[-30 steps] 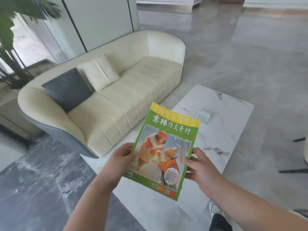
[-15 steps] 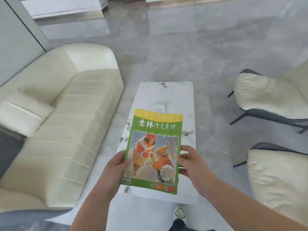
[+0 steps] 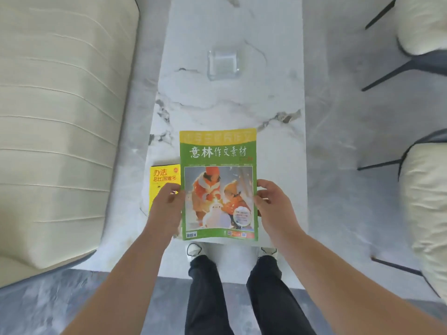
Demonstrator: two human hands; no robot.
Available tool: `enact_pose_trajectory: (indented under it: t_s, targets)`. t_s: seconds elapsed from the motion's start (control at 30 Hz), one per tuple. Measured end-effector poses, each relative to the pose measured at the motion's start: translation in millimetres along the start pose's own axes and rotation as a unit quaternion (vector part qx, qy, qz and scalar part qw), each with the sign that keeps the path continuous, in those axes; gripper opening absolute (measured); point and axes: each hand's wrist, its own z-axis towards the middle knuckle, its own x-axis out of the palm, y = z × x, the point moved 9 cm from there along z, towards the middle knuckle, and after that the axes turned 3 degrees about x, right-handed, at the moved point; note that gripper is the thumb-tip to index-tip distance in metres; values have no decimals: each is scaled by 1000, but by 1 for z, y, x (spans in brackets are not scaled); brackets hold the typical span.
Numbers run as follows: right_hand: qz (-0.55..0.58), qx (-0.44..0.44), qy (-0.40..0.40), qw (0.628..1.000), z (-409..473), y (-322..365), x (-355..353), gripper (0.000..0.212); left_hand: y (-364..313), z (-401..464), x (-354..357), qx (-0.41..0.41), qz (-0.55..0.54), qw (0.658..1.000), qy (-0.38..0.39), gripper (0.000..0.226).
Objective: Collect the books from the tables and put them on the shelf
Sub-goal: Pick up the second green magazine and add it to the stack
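A green magazine (image 3: 218, 184) with a yellow top band and a picture of two figures in orange is held flat in front of me, over the near end of the white marble table (image 3: 232, 97). My left hand (image 3: 167, 206) grips its left edge and my right hand (image 3: 273, 204) grips its right edge. A yellow book (image 3: 164, 180) lies on the table's near left corner, partly hidden behind my left hand and the magazine. No shelf is in view.
A clear glass ashtray (image 3: 223, 64) sits further up the table. A cream sofa (image 3: 60, 122) runs along the left. Two cream chairs (image 3: 425, 194) with dark legs stand on the right. My legs and shoes (image 3: 193, 249) are at the table's near end.
My view has swung right and down from the sofa to straight above the table. The magazine stays in both hands, now squared up. The yellow book has come into sight.
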Motion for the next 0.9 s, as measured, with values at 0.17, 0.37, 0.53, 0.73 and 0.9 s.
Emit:
enact_pose_trajectory:
  t_s: [0.17, 0.37, 0.53, 0.73, 0.9]
  targets:
    - [-18, 46, -51, 997, 122, -108, 32, 32, 96, 125, 63, 30, 111, 993, 3, 19]
    - [-77, 72, -114, 988, 206, -187, 55, 26, 162, 213, 111, 80, 212, 974, 25, 5]
    - [-128, 49, -185, 973, 221, -195, 61, 19, 179, 236, 120, 95, 256, 962, -7, 14]
    - [-221, 25, -206, 953, 219, -188, 67, 14, 179, 234, 112, 58, 268, 962, -15, 1]
    - [-227, 73, -194, 951, 223, -186, 69, 13, 178, 237, 111, 52, 282, 958, -8, 10]
